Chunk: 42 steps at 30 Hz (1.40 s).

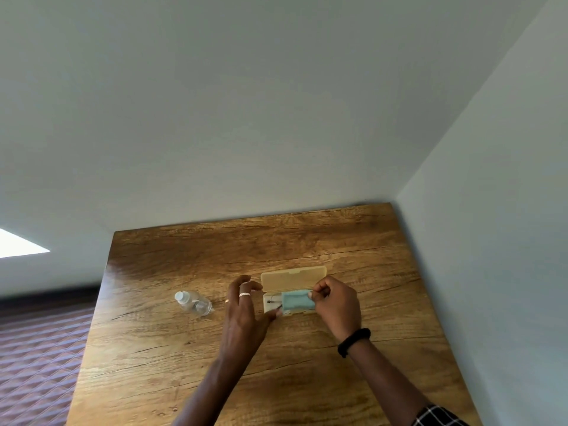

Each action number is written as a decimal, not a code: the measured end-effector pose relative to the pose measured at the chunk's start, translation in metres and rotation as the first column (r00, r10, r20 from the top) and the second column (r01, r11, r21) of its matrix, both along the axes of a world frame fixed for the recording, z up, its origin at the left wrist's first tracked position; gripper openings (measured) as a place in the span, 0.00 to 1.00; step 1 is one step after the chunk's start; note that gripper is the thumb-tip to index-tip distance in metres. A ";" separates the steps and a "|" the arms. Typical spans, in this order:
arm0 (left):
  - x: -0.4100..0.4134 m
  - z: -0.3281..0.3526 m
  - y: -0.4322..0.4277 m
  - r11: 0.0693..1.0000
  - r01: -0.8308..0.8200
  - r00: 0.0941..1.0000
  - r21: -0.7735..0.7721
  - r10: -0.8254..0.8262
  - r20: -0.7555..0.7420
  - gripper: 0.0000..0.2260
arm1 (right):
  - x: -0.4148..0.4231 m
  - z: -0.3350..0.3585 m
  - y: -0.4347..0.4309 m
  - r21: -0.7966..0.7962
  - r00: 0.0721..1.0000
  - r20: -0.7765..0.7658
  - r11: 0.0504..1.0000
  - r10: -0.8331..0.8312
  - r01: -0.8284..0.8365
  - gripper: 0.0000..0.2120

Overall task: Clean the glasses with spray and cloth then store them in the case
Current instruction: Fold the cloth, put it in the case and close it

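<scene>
Right hand [335,302] pinches the cloth [296,301] over the open case [292,279]. Left hand [242,312] is loose-fingered, thumb at the case's near-left corner. Glasses [272,301] seem to lie inside, mostly hidden. Best to lay the cloth flat over the lenses, edges clear of the rim.

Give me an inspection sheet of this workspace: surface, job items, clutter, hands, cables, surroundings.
Surface: wooden table, in a wall corner.
Job's things: case open, lid up; cloth over its tray; glasses barely visible inside; clear bottle left of it.
Clutter: nothing seen.
Hands: right hand pinches the cloth; left hand thumb at case's edge, grip unclear.
Cables: nothing seen.
Surroundings: plain walls; patterned floor at left.
</scene>
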<state>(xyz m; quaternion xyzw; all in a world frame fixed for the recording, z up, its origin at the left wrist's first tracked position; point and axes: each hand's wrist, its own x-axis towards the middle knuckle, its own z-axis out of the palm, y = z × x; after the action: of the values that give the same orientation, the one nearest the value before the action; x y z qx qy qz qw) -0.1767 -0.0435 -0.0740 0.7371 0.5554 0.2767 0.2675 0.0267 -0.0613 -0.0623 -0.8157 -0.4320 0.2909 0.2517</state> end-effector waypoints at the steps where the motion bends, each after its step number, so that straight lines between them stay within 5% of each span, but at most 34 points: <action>1: -0.004 -0.003 -0.002 0.999 0.033 0.999 -0.012 -0.033 0.007 0.34 | 0.000 0.000 0.000 -0.002 1.000 -0.001 1.000 0.001 -0.001 0.08; 9: -0.012 -0.012 -0.001 0.968 0.201 0.971 -0.151 -0.217 -0.097 0.56 | 0.000 0.001 0.001 -0.010 1.000 0.001 1.000 0.007 -0.007 0.07; 18: -0.002 -0.004 0.000 0.975 0.181 0.980 -0.127 -0.190 -0.061 0.55 | 0.001 0.001 -0.003 0.033 0.998 -0.058 0.999 0.003 -0.001 0.06; 23: -0.004 -0.006 0.000 0.976 0.168 0.982 -0.139 -0.178 -0.059 0.55 | 0.014 0.009 -0.007 0.269 0.997 -0.049 0.960 -0.065 0.076 0.02; 27: -0.005 -0.010 0.003 0.974 0.176 0.980 -0.144 -0.187 -0.064 0.55 | 0.049 0.011 -0.012 0.341 0.997 0.074 0.940 -0.026 -0.001 0.10; 30: -0.007 -0.012 0.007 0.972 0.182 0.980 -0.150 -0.192 -0.058 0.55 | 0.067 0.005 -0.018 0.167 0.969 0.086 0.956 0.230 -0.241 0.34; 34: -0.006 -0.011 0.011 0.966 0.193 0.976 -0.174 -0.207 -0.064 0.53 | 0.070 0.001 -0.021 -0.025 0.860 0.063 0.862 0.507 -0.506 0.59; 42: -0.010 -0.020 0.014 0.962 0.197 0.975 -0.187 -0.213 -0.069 0.47 | 0.053 -0.003 -0.011 -0.060 0.767 0.200 0.789 0.610 -0.612 0.61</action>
<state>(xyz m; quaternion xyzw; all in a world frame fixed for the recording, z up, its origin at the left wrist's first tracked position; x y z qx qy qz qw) -0.1863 -0.0297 -0.0945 0.7753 0.5100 0.1636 0.3347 0.0797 -0.0718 -0.0657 -0.6556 -0.6988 0.2679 0.1003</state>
